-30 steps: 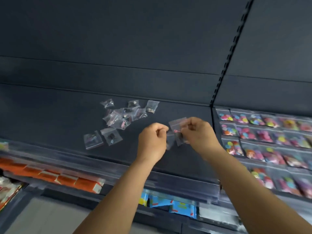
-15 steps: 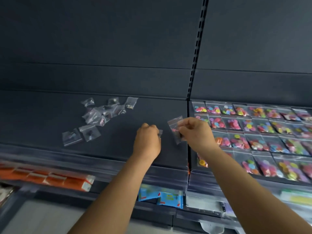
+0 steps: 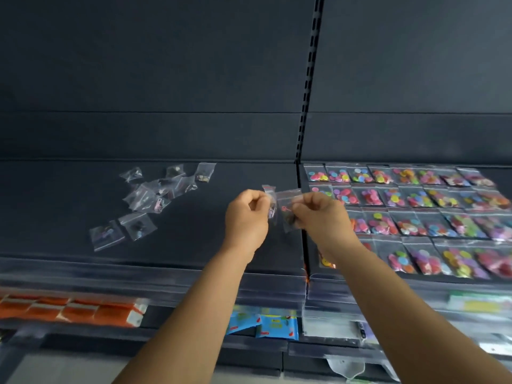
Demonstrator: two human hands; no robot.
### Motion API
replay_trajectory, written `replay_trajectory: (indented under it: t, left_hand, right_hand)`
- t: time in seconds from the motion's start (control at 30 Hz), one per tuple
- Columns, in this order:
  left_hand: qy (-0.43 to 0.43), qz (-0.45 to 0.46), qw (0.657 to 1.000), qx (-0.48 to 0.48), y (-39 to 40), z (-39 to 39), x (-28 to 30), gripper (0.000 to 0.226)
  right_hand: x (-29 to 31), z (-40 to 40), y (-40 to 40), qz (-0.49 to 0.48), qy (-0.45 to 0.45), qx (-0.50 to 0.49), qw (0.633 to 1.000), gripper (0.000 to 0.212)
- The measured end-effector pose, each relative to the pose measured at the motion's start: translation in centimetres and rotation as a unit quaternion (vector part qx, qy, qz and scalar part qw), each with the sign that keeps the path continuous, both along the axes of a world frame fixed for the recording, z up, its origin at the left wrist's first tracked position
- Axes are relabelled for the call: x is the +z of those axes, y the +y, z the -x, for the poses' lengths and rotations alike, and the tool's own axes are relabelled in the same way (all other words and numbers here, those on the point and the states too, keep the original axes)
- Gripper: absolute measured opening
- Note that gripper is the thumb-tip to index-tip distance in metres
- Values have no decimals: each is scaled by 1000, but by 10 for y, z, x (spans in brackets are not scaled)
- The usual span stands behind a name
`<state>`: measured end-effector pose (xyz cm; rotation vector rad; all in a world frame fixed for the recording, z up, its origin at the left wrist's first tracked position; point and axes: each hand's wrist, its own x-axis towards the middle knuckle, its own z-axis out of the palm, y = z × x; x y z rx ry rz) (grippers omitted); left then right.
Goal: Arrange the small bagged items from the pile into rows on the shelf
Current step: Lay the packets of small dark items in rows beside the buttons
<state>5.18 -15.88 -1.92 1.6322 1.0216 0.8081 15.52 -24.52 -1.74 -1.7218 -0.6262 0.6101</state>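
I see a dark grey shelf (image 3: 69, 206), clear little bags (image 3: 137, 225), rainbow-coloured button bags (image 3: 410, 223), and orange packs (image 3: 69, 311) below.

A loose pile of small bags (image 3: 160, 189) lies on the left shelf (image 3: 69, 206), toward its back, with two single bags (image 3: 122, 231) set side by side nearer the front edge. To the right, past the upright slotted post (image 3: 310, 87), the neighbouring shelf (image 3: 313, 256) carries bags laid in rows (image 3: 415, 206) from back to front. Between pile and rows, above the left shelf's right end, the left hand (image 3: 245, 217) and right hand (image 3: 321, 214) are raised close together, each pinching a bag: the left's bag (image 3: 271, 206) just beside the right's bag (image 3: 288, 212). Below the front rails lie lower shelves with packets (image 3: 72, 311).
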Motion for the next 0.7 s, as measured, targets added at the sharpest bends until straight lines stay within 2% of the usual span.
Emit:
replay_trajectory:
  t: [0.1, 0.23, 0.33, 0.4, 0.57, 0.7]
  left_hand:
    - [-26, 33, 997, -62, -17, -24, 11, 15]
    - [-52, 51, 985, -159, -53, -55, 21, 17]
    - [-29, 24, 975, -220, -88, -82, 25, 27]
    - [-17, 11, 973, -230, -112, -104, 28, 26]
    - [-19, 11, 968, -249, -182, -163, 30, 6]
    - [-20, 7, 970, -244, -244, -211, 30, 10]
  right_hand:
    - [7, -9, -16, -42, 32, -31, 998, 7]
    - [13, -33, -55, -49, -7, -108, 993, 7]
    - [18, -56, -92, -53, -26, -148, 987, 9]
    - [22, -74, -121, -66, -32, -174, 982, 10]
    - [26, -127, -204, -72, -42, -220, 972, 11]
    - [29, -170, -271, -83, -45, -251, 963, 16]
